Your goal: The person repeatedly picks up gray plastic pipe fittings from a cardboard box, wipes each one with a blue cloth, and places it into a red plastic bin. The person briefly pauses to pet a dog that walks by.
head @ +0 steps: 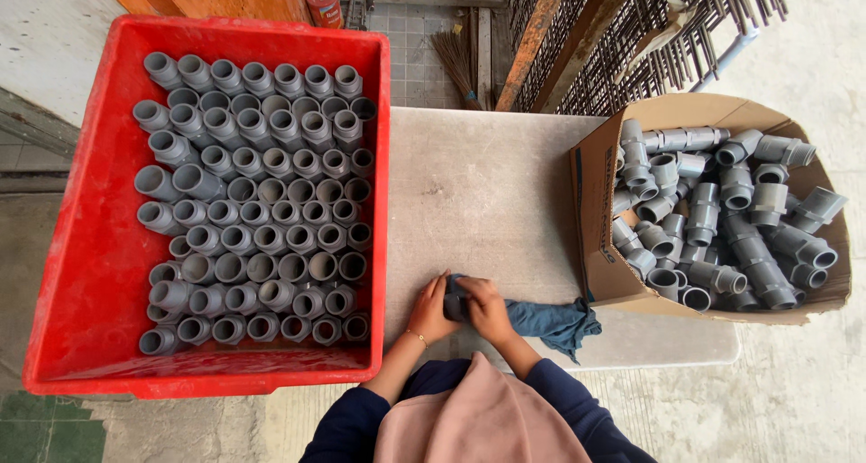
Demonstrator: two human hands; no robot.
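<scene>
Both my hands meet at the near edge of a grey table (478,183). My left hand (430,308) and my right hand (487,308) together grip a grey pipe fitting (456,297) that is mostly wrapped in a blue cloth (552,321). The cloth trails off to the right across the table edge. Little of the fitting shows between my fingers. A thin bracelet circles my left wrist.
A red plastic crate (95,247) on the left holds several rows of grey pipe fittings (262,201), mostly standing upright. An open cardboard box (600,256) on the right is heaped with loose grey fittings (731,220). Metal racks and a broom stand behind the table.
</scene>
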